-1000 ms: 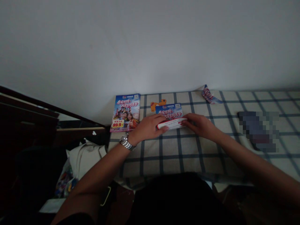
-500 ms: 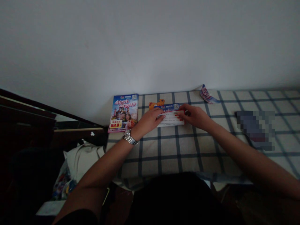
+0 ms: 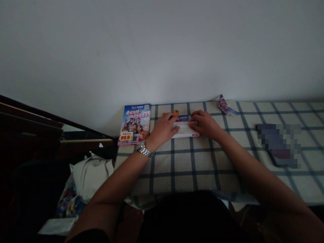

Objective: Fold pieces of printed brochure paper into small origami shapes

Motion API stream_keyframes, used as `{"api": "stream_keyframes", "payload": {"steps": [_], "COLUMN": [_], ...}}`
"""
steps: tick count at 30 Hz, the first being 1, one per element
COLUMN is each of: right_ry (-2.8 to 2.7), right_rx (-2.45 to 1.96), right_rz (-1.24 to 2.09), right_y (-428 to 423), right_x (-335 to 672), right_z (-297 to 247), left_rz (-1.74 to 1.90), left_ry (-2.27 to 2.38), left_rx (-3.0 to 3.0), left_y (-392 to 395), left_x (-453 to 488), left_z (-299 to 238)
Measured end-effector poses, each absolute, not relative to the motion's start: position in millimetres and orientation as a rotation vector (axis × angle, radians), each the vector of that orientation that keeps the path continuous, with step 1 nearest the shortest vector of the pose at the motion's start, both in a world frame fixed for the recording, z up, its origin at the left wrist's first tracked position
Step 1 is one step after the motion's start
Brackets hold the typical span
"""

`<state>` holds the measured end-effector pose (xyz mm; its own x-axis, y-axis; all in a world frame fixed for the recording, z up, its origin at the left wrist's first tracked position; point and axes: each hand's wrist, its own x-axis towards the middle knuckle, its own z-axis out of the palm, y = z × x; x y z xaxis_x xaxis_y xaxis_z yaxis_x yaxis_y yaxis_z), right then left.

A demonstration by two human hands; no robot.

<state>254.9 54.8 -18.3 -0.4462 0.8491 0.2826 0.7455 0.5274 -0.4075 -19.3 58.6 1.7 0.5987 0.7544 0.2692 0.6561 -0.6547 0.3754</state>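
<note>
A folded flyer [image 3: 186, 130] lies on the checked tablecloth, its white printed side folded up and a blue strip with a QR code showing along the far edge. My left hand [image 3: 165, 129], with a metal watch at the wrist, grips the flyer's left end between thumb and fingers. At the right end my right hand [image 3: 205, 125] pinches the paper, fingers bent along the far edge. Just behind the flyer an orange item [image 3: 176, 112] peeks out, mostly hidden by my left hand. Left of my hands lies a stack of printed flyers [image 3: 135, 124] marked 89.9.
A folded piece of printed paper [image 3: 225, 106] rests near the wall. A phone-like dark item [image 3: 277, 145], partly pixelated, lies to the right on the checked cloth [image 3: 182, 172]. Beyond the table's left edge are a white bag [image 3: 92, 173] and a dark wooden frame.
My fingers have pressed closer to the fold, and less of the blue strip shows. My right hand has shifted slightly left. The whole view has moved a little.
</note>
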Motion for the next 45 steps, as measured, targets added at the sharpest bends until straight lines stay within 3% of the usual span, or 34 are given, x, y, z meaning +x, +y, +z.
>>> {"api": "stream_keyframes", "payload": {"steps": [24,45], "right_ry": [-2.245,-2.172], "right_rx": [-1.346,-1.362], "right_rz": [0.331,0.328], "right_y": [31,24], "right_x": [254,252], "right_z": [-18,-23], "left_rz": [0.634,0.672], "left_ry": [1.07,1.288], "left_rx": [2.531,2.467], "left_y": [50,41], "left_x": [-20,-22], "left_z": [-8,-13]}}
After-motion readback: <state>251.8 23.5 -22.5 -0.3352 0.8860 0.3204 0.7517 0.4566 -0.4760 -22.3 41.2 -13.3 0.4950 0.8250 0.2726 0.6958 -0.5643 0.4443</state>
